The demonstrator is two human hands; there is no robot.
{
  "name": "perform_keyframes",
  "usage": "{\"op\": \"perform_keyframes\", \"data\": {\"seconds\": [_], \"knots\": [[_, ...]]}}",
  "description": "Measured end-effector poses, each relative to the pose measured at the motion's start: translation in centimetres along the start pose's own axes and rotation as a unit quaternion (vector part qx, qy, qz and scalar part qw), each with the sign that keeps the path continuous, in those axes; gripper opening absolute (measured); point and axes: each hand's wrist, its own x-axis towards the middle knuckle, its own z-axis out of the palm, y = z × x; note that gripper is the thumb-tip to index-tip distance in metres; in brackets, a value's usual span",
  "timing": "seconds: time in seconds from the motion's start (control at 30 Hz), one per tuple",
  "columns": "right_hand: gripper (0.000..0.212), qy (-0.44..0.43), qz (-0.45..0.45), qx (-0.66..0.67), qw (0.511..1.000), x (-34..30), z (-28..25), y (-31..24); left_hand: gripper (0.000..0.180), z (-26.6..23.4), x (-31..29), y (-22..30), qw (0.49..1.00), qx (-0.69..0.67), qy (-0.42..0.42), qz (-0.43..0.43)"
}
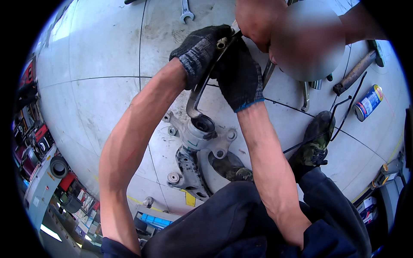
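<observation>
My left hand point(200, 51), in a dark knit glove, is closed around the upper part of a metal pry bar point(196, 95). A small hollow brass-coloured piece point(221, 43) shows beside its fingers. My right hand point(241, 77), in a matching glove, is closed against the bar from the other side, its fingers mostly in dark shadow. The bar's hooked lower end is at the rim of a bore in a grey cast steering knuckle point(193, 138). A black metal arm point(189, 170) extends below the knuckle. Another person's bare hand point(258, 26) is at the bar's upper end.
On the tiled floor, a wrench point(186, 13) lies ahead, and a hammer point(355, 73) and a blue spray can point(368, 103) are at the right. A bent black rod point(349, 101) crosses near my shoe point(316, 142). Shelves with parts point(43, 172) stand at the left.
</observation>
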Motion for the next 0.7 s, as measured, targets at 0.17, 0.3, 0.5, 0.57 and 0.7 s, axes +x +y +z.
{"op": "perform_keyframes", "data": {"seconds": [0.17,0.3,0.5,0.57,0.7], "knots": [[0.036,0.115,-0.021,-0.026,0.993,-0.3,1.0,0.1,0.048,0.7,0.6,-1.1,0.992,0.102,0.032,0.062],[0.036,-0.023,-0.019,-0.005,1.000,0.4,0.0,-0.4,0.034,0.4,0.6,0.7,0.999,0.027,0.034,0.004],[0.030,0.089,-0.021,-0.004,0.996,-0.7,0.5,-0.3,0.036,0.7,0.3,1.5,0.999,0.021,0.028,-0.011],[0.031,0.071,-0.007,0.024,0.997,-0.7,0.7,-1.0,0.036,1.1,0.4,0.8,0.996,0.068,0.051,0.029],[0.029,0.088,-0.006,-0.010,0.996,0.0,1.0,-1.2,0.038,0.9,0.6,1.2,0.999,-0.026,0.034,-0.029]]}}
